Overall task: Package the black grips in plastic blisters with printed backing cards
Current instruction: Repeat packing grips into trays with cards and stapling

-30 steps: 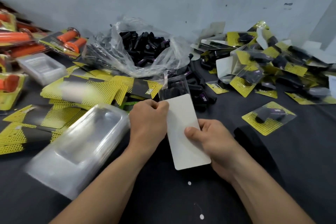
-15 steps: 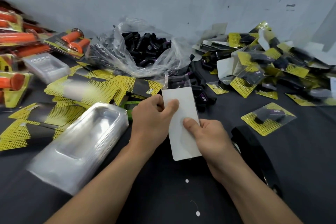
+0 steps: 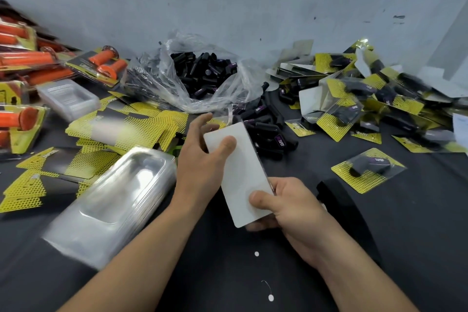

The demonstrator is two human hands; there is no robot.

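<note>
Nearest, two hands pinch one white backing card (image 3: 240, 172): right hand (image 3: 293, 213) at its lower end, left hand (image 3: 197, 167) at its top, forefinger now uncurled. Left of the card, one blister stack (image 3: 114, 200); right, one finished pack (image 3: 367, 170); beyond, one bag of black grips (image 3: 202, 73).

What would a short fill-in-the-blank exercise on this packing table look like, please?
1. The left hand and right hand hold a card whose visible face is plain ____.
2. The loose grips in the clear plastic bag are ____.
3. The packaged grips at far left are ____.
4. The stack of empty blisters lies beside the person's ____ forearm.
Missing words: white; black; orange; left.
</note>
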